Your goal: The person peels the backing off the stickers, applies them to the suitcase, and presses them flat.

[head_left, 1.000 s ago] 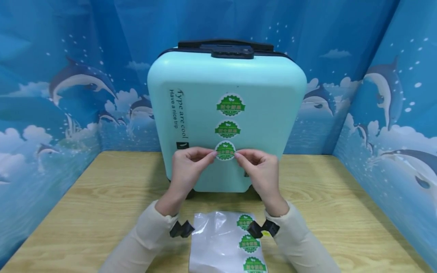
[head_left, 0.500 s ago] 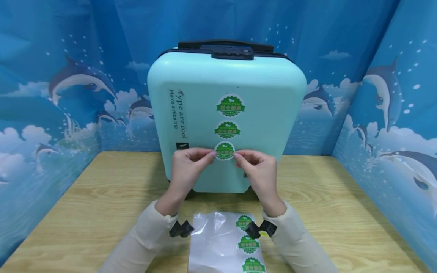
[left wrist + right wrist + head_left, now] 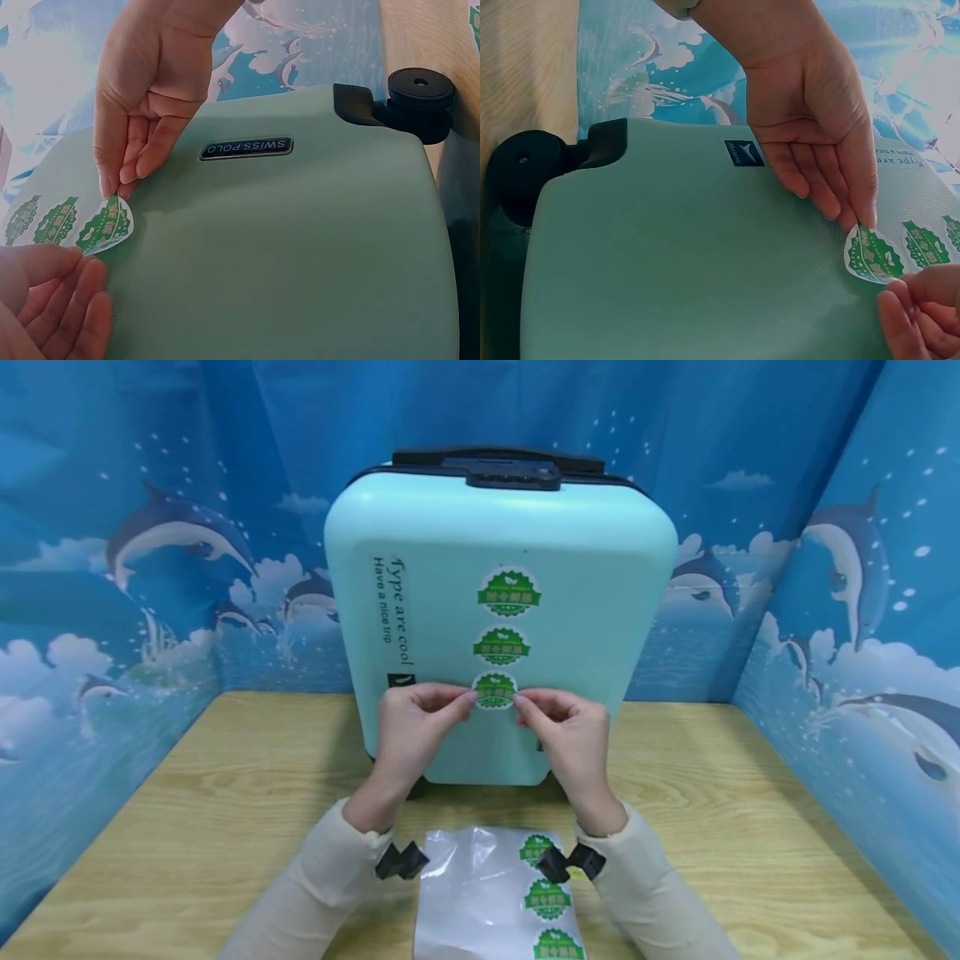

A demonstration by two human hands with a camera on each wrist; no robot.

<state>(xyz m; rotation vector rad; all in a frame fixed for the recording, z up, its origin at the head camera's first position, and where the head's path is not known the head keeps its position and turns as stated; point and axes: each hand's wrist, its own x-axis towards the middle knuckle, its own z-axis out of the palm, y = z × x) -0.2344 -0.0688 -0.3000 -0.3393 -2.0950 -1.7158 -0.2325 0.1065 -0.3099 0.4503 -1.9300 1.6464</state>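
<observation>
A round green-and-white sticker (image 3: 496,690) is held at its two sides, low in a column on the mint-green suitcase (image 3: 450,752). My left hand (image 3: 412,727) pinches its left edge between thumb and forefinger; my right hand (image 3: 573,735) pinches the right edge likewise. In the left wrist view the sticker (image 3: 107,226) bows outward along its lower rim; whether its upper part touches the shell, I cannot tell. Directly above it, two similar stickers, a middle one (image 3: 501,646) and a top one (image 3: 509,592), lie flat on the suitcase.
On the wooden table (image 3: 225,793), a glossy white backing sheet (image 3: 472,893) with several green stickers down its right side lies before the suitcase. The suitcase stands upright; one black wheel (image 3: 421,90) shows. Dolphin-printed blue cloth (image 3: 262,443) surrounds the table.
Both hands keep their pinch on the sticker and stay almost in place. The sticker looks slightly flatter from above, its lower edge a little higher than before.
</observation>
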